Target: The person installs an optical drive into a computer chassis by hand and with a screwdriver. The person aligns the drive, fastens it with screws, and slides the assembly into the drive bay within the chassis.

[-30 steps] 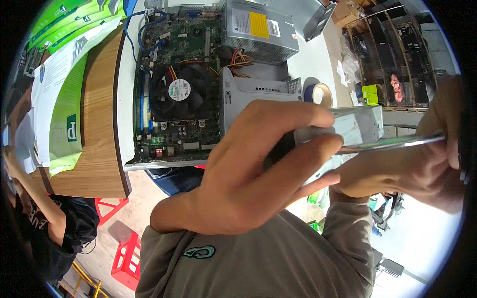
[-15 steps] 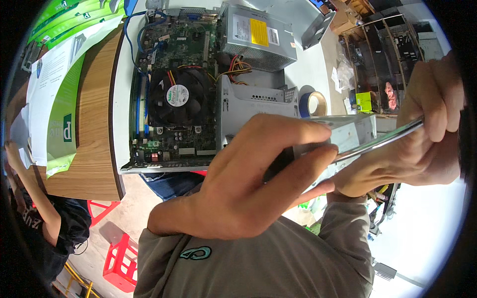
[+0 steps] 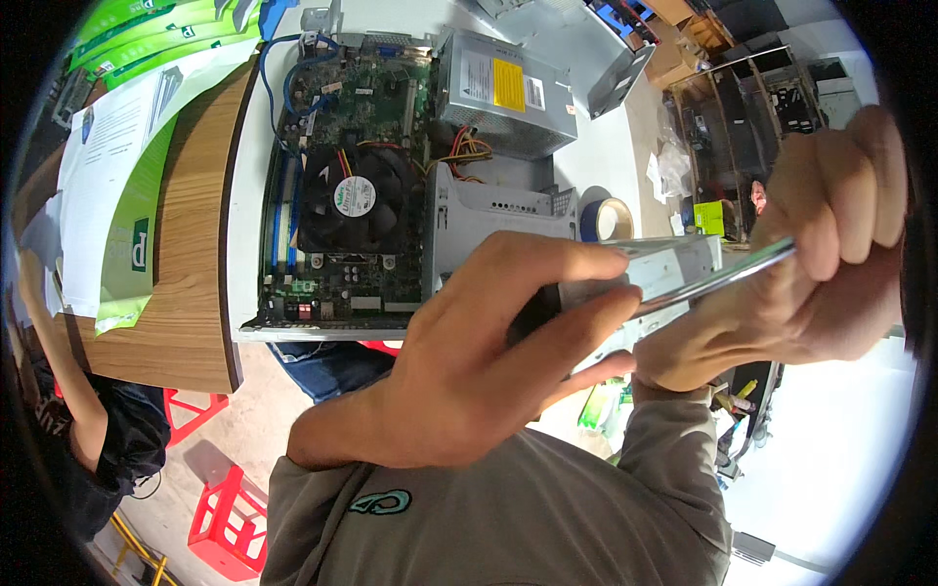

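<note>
My left hand [image 3: 469, 361] is closed on a grey metal drive bracket [image 3: 689, 262], held above the front of an open computer case. Its thumb and fingertips pinch near the bracket's edge, and the back of the hand hides much of the part. In a fist, my right hand [image 3: 816, 220] grips a screwdriver [image 3: 728, 276]; the handle is covered by the fingers. The shiny shaft slants down to the bracket beside my left fingertips. Where its tip meets the metal cannot be made out. Behind my left hand lies the case's silver drive cage [image 3: 493, 220].
The case holds a green motherboard [image 3: 376, 98], a black fan [image 3: 332, 210] and a boxy power supply [image 3: 508, 93]. A tape roll [image 3: 608, 221] lies right of it. Papers and green bags [image 3: 127, 210] cover the wooden table [image 3: 195, 205] left, near another person's arm [image 3: 73, 366]. Red stools [image 3: 230, 527] stand below.
My right fist has turned a little and shifted slightly left, with the screwdriver still in it. My left hand and the bracket sit slightly further left in the picture.
</note>
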Demonstrator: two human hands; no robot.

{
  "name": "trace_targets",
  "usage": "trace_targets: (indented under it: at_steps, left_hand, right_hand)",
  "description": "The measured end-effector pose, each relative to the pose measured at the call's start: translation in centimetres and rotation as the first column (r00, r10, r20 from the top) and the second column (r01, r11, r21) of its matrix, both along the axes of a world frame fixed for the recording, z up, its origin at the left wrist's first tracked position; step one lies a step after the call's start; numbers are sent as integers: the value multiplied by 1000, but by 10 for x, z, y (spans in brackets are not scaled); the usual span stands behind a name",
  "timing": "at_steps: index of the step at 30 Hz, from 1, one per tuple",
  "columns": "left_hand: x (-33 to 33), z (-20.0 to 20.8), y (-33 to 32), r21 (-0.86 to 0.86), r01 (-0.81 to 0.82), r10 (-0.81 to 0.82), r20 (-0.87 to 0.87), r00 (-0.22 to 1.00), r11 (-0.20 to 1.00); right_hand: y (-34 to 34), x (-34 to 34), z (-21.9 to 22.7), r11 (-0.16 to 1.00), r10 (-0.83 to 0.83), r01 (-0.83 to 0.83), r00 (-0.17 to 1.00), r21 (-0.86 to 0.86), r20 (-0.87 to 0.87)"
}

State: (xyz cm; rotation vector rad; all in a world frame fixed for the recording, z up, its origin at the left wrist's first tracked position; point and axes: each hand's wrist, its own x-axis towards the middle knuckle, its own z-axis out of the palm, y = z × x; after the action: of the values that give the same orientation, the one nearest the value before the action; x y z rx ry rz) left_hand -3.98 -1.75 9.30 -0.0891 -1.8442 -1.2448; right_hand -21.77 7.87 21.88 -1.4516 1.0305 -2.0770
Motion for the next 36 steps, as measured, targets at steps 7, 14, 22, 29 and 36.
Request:
trace_targets:
  at_steps: [7,14,22,29,36]
  left_hand:
    - [5,9,3,13,-30,28,112,993,999]
    - [3,7,4,0,-42,41,72,997,999]
    - [8,9,13,-13,-64,65,137,988,998]
    - [10,10,15,-26,-104,107,164,981,994]
    - [8,12,10,-73,-81,88,96,991,994]
  right_hand:
    - [-6,-7,-7,1000,1,-1,998,5,55]
    - [-5,-8,-12,1000,-3,3,996,4,86]
    - [-1,-17,-15,1000,-15,15,991,-1,130]
    - [14,-24,-8,999,9,-4,989,-35,145]
    - [70,-26,42,970,-182,181,983,-165,7]
